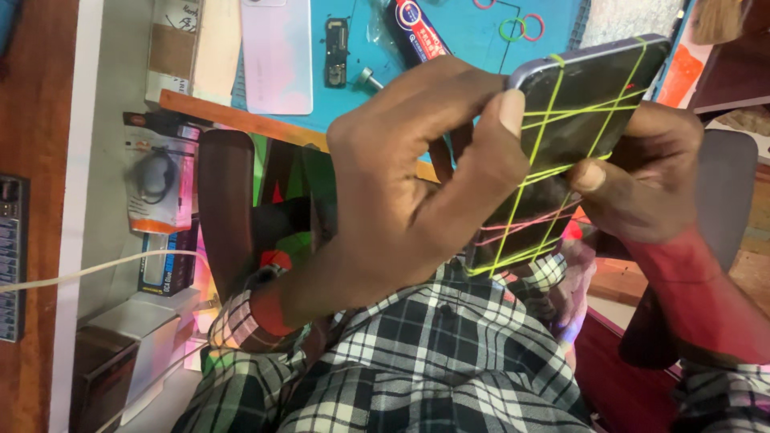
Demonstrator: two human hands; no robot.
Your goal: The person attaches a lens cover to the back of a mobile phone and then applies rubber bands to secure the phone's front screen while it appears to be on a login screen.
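1. Head view: the left hand (401,192) grips a dark phone (573,120) bound with yellow and pink rubber bands (553,172), thumb pressed on its face.
2. The right hand (650,172) clasps the phone's right edge, at 3 o'clock.
3. The phone is held above the lap (tilted), the blue worktop (465,32) at 12 o'clock.

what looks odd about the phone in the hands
The dark phone, held by the left hand and right hand, is strapped with crisscrossing yellow-green rubber bands and a few pink ones lower down.
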